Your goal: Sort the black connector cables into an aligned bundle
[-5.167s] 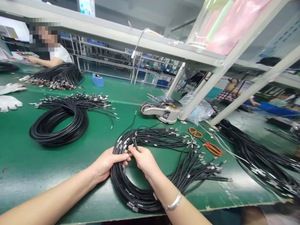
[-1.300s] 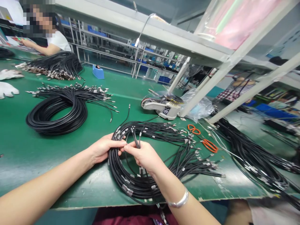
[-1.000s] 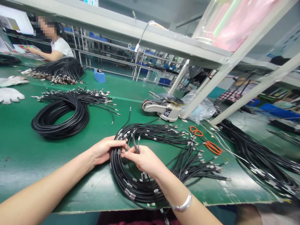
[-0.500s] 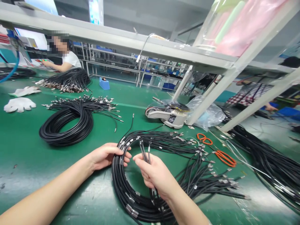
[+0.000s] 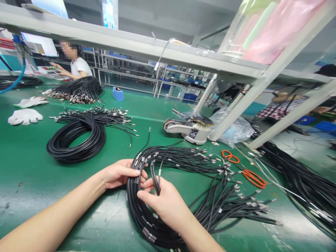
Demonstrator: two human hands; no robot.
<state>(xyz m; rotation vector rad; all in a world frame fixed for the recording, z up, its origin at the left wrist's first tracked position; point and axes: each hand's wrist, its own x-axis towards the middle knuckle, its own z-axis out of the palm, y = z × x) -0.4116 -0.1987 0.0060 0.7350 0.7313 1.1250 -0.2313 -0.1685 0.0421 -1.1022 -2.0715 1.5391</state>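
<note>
Right, here we are: my left hand (image 5: 119, 174) is curled closed around the coil of black cables (image 5: 135, 213), gripping its upper left side, and my right hand (image 5: 162, 206) pinches a couple of cable ends (image 5: 156, 183) out of it. The coil lies on the green surface (image 5: 31, 168) at 12 o'clock, just ahead of me. Orange scissors (image 5: 253, 178) sit at 2 o'clock, a tape dispenser (image 5: 187, 127) at 1 o'clock, and a second black coil (image 5: 76, 147) at 10 o'clock.

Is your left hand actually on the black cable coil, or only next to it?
Touching. The head view shows the left hand closed on the black cable coil, with its fingers curled over the strands and no gap between them.
</note>
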